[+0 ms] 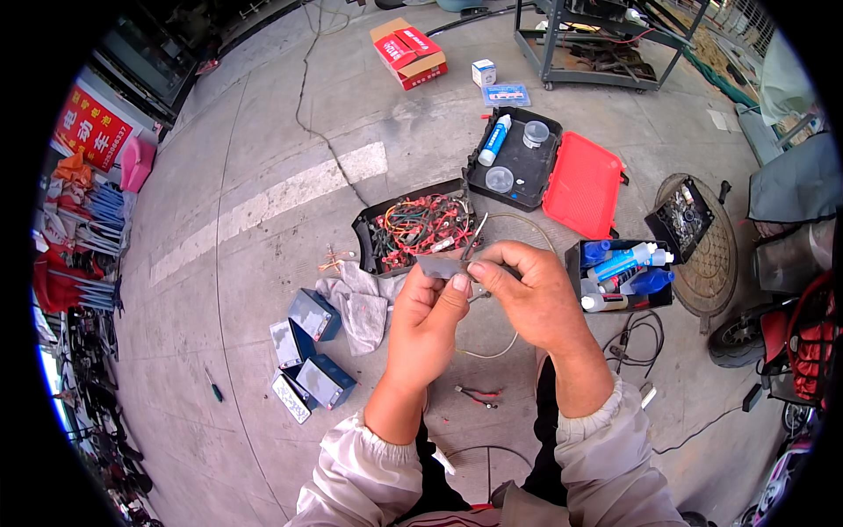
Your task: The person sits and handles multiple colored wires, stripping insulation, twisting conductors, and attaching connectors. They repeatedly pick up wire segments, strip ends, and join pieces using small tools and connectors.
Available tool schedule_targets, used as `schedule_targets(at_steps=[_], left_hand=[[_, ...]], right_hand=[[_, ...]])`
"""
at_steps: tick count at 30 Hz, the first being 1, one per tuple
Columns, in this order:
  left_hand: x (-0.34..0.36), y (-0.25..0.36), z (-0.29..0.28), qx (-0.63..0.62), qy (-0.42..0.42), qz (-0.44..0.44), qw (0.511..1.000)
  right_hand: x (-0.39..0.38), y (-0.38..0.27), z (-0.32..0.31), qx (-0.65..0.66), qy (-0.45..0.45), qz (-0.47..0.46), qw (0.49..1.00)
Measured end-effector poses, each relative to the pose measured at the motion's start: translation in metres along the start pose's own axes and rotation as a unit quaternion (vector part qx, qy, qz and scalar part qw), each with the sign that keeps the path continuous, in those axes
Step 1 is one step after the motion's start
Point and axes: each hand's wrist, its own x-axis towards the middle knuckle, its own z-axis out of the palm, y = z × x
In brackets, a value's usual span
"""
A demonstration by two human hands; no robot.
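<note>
Both hands are raised close together over the floor. My left hand (428, 312) is closed, thumb over fingers, on a small flat grey sheet (439, 265). My right hand (533, 294) pinches beside the sheet's right end, where a thin pale rod or wire end (479, 230) sticks up. The fingers cover most of what the right hand grips, and I cannot tell its kind. A pale cable (549, 237) loops behind and below the hands. Just beyond them stands a black tray (369, 233) heaped with red, black and yellow wires (426, 224).
Blue batteries (325, 379) and a grey cloth (358, 307) lie left. An open red-and-black case (584, 180), a black bin of bottles (625, 272) and a scooter wheel (738, 338) are right. A red box (408, 53) and metal cart (606, 83) stand farther off.
</note>
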Motion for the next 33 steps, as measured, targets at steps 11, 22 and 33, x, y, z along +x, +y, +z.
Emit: schedule_targets(at_steps=[11,22,33], left_hand=[[-0.003,0.008,0.013,0.039,0.019,0.041,0.998],[-0.003,0.004,0.019,0.048,0.045,0.056,0.996],[-0.003,0.000,0.019,0.062,0.070,0.074,0.993]], right_hand=[[-0.005,-0.011,-0.004,0.032,0.023,-0.022,0.999],[-0.006,-0.014,-0.010,0.017,0.029,-0.037,0.999],[-0.008,-0.016,-0.011,-0.001,0.043,-0.045,0.998]])
